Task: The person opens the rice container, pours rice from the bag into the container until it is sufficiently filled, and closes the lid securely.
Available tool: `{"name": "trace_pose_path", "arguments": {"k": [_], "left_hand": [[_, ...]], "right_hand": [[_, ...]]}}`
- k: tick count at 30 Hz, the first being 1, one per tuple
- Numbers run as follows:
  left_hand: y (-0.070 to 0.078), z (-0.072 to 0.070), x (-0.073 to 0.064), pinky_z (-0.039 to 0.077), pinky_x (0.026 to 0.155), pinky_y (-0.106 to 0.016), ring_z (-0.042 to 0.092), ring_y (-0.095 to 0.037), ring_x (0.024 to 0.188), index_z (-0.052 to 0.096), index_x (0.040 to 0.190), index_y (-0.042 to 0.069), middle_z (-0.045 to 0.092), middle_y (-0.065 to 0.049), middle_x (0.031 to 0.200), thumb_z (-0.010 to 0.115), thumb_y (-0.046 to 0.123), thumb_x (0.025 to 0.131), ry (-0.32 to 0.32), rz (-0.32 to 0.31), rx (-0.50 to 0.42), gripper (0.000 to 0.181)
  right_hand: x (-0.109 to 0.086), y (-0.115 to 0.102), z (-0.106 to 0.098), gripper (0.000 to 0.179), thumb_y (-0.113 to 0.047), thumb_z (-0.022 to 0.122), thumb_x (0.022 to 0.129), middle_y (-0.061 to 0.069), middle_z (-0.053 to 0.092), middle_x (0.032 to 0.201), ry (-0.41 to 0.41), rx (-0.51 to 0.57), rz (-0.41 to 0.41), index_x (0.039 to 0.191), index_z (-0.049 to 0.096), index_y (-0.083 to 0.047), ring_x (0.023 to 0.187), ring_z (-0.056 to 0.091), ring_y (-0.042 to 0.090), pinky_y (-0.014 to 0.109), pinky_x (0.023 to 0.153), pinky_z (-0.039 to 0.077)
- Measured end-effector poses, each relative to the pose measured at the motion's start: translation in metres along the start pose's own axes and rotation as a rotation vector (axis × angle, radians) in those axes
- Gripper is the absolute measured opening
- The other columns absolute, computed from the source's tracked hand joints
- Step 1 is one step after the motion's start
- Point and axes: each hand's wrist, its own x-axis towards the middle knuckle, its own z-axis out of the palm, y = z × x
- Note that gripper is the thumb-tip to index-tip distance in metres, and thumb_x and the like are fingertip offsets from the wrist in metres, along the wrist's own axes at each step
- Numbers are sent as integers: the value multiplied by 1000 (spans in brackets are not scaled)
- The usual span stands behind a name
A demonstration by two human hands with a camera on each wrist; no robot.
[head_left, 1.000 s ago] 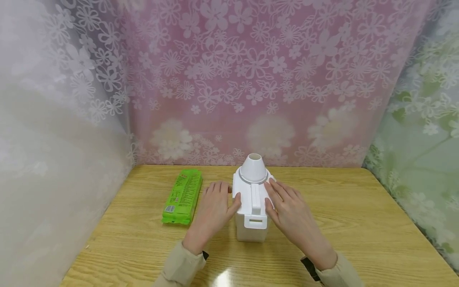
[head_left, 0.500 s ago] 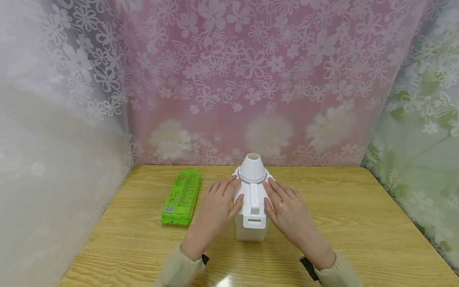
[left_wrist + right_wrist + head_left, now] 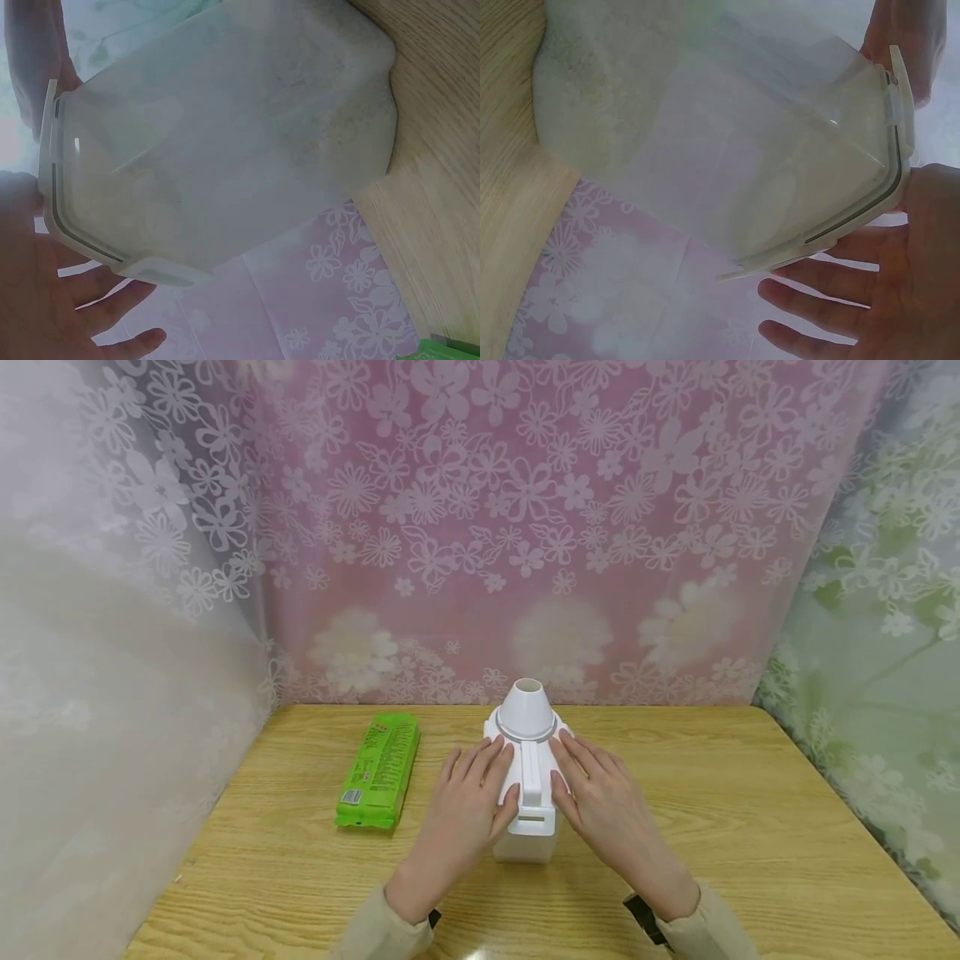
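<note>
A translucent storage container (image 3: 525, 848) stands upright on the table, with a white lid (image 3: 531, 777) topped by a cone-shaped piece. Pale, grainy contents (image 3: 345, 135) fill its lower part in the left wrist view. My left hand (image 3: 465, 797) rests on the left side of the lid, its fingers extended. On the opposite side, my right hand (image 3: 611, 797) touches the lid with its fingers spread and fairly straight. A clip flap (image 3: 161, 271) sticks outward from the lid's edge near the left fingers. In the right wrist view another flap (image 3: 754, 266) also stands outward.
Left of the container lies a bright green printed packet (image 3: 381, 770). The wooden table (image 3: 720, 835) has its back edge against a pink floral curtain (image 3: 525, 527). Patterned curtains also hang along the left and right sides.
My left hand has moved right, from beside the container onto the lid. The right hand stays at the lid's right side. The container and green packet keep their places.
</note>
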Motion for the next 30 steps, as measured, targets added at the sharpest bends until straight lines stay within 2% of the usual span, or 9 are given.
{"name": "trace_pose_path", "arguments": {"k": [7, 12, 16, 19, 24, 27, 30], "left_hand": [[0, 3, -1, 45, 106, -57, 57, -31, 129, 62, 134, 5, 62, -13, 137, 53, 30, 100, 7, -1, -16, 43], [1, 4, -1, 46, 105, -56, 55, -31, 130, 61, 135, 6, 60, -14, 139, 49, 30, 102, -7, -2, -4, 43], [1, 5, 0, 46, 105, -56, 56, -31, 129, 62, 134, 6, 61, -14, 138, 49, 28, 102, 9, 1, -4, 42], [1, 5, 1, 46, 105, -56, 56, -31, 129, 62, 134, 6, 61, -14, 137, 50, 27, 101, 10, 1, -9, 41], [1, 5, 1, 44, 106, -57, 55, -31, 129, 61, 134, 6, 61, -14, 137, 54, 26, 100, 4, 0, -21, 41], [0, 5, 0, 44, 106, -57, 55, -31, 129, 61, 135, 6, 61, -14, 137, 51, 27, 101, 6, 2, -17, 41], [0, 5, -1, 44, 106, -58, 55, -32, 129, 61, 135, 6, 61, -14, 137, 48, 27, 102, 5, 2, -26, 42]], "right_hand": [[0, 1, -3, 45, -33, 52, 102, 18, 66, 131, -44, 34, 66, 131, 67, -2, 110, 66, 40, 56, 88, 55], [2, 3, -7, 40, -31, 66, 93, 15, 72, 121, 14, 61, 79, 124, 72, -6, 104, 69, 38, 54, 85, 57], [5, 7, -11, 33, -26, 71, 89, 16, 74, 105, 79, 46, 95, 114, 73, -3, 91, 71, 37, 49, 72, 60], [6, 13, -14, 28, -24, 75, 87, 15, 74, 95, 89, 23, 139, 104, 73, -1, 83, 71, 36, 47, 64, 59], [3, 22, -18, 28, -32, 76, 90, 12, 75, 90, -56, 5, 213, 92, 71, -5, 77, 70, 34, 45, 60, 57], [3, 22, -17, 33, -40, 70, 94, 8, 73, 84, -164, -13, 234, 88, 71, -8, 70, 67, 30, 41, 58, 54], [5, 21, -14, 36, -45, 68, 95, 4, 70, 77, -216, -22, 244, 86, 70, -10, 69, 64, 27, 40, 59, 53]]}}
